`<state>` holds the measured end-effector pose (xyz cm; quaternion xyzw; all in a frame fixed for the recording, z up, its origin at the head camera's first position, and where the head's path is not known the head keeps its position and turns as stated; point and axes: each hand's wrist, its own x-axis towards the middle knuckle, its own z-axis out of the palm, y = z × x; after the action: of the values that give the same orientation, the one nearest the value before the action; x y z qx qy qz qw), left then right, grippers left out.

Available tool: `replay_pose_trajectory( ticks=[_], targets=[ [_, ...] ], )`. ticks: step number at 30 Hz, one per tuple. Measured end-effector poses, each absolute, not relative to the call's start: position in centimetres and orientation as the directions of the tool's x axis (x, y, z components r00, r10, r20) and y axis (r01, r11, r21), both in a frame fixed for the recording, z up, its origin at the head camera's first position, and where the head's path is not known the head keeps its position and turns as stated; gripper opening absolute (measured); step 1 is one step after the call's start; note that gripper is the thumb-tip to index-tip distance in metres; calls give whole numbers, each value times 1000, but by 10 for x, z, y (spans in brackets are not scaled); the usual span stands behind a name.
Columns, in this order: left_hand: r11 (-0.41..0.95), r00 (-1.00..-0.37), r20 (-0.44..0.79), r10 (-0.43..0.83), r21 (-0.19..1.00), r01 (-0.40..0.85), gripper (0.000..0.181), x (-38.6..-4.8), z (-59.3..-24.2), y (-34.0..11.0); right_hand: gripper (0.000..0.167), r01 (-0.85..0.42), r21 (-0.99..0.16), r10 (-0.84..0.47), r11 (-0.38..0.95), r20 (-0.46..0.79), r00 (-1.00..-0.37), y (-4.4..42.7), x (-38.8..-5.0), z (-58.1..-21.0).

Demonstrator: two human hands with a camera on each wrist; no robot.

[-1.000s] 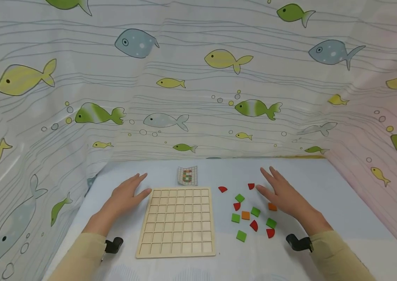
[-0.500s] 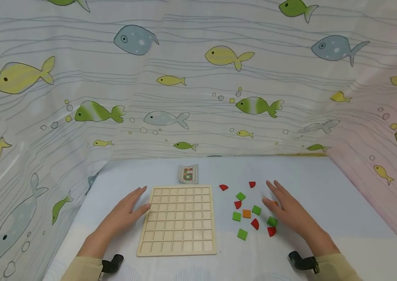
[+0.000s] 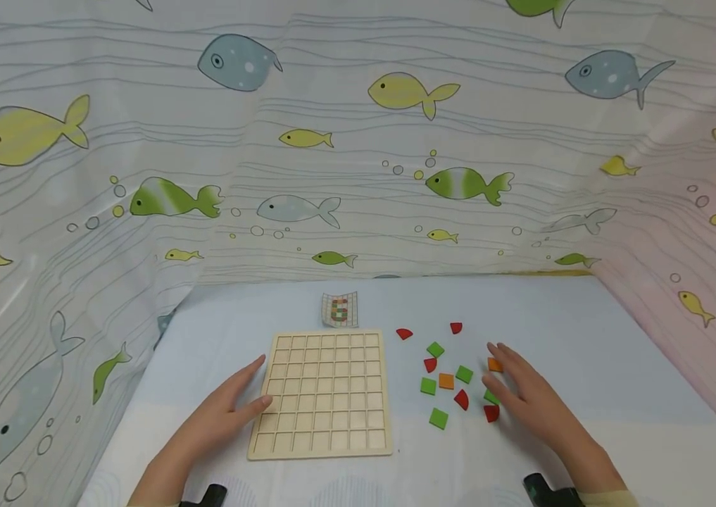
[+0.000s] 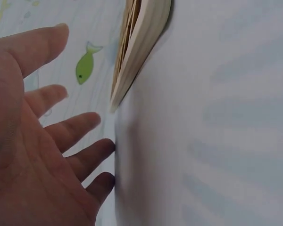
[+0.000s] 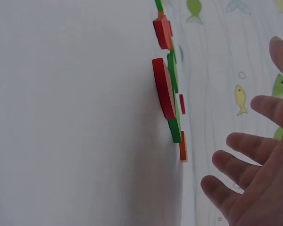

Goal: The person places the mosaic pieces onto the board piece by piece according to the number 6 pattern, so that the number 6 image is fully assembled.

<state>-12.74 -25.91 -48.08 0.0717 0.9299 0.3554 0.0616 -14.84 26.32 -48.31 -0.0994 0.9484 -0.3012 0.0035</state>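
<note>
My left hand (image 3: pixel 218 415) is beside the left edge of a square wooden grid board (image 3: pixel 326 394), its thumb near the rim; fingers are spread and hold nothing. In the left wrist view the fingers (image 4: pixel 85 127) stand apart from the board's edge (image 4: pixel 141 52). My right hand (image 3: pixel 535 401) hovers at the right side of the scattered pieces, fingers extended, palm bare. Close to it lie an orange square (image 3: pixel 495 364), a green square (image 3: pixel 491 397) partly hidden by the thumb, and a red quarter-round piece (image 3: pixel 491 413). The right wrist view shows a red piece (image 5: pixel 163 88) near the open fingers.
Several green squares (image 3: pixel 438 418), red quarter-rounds (image 3: pixel 462 400) and an orange square (image 3: pixel 446 381) lie right of the board. A small printed card (image 3: pixel 340 310) with a coloured grid pattern lies behind the board. A fish-patterned curtain (image 3: pixel 358 162) surrounds the table (image 3: pixel 434 465).
Both hands have drawn back toward the near edge, the right one uncovering the orange square again. The view has tipped slightly. Board and pieces stay where they lay.
</note>
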Motion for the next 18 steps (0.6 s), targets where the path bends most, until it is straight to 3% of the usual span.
replay_pose_trajectory(
  ticks=[11,18],
  targets=[
    [746,-981,-51,185,658,107,86,-108,-487,-259,61,-223,-621,-191,752,119,-974,260,-135,-487],
    [774,-974,-57,222,617,140,99,-106,-489,-258,54,-210,-588,-156,781,142,-978,250,-129,-493]
  ],
)
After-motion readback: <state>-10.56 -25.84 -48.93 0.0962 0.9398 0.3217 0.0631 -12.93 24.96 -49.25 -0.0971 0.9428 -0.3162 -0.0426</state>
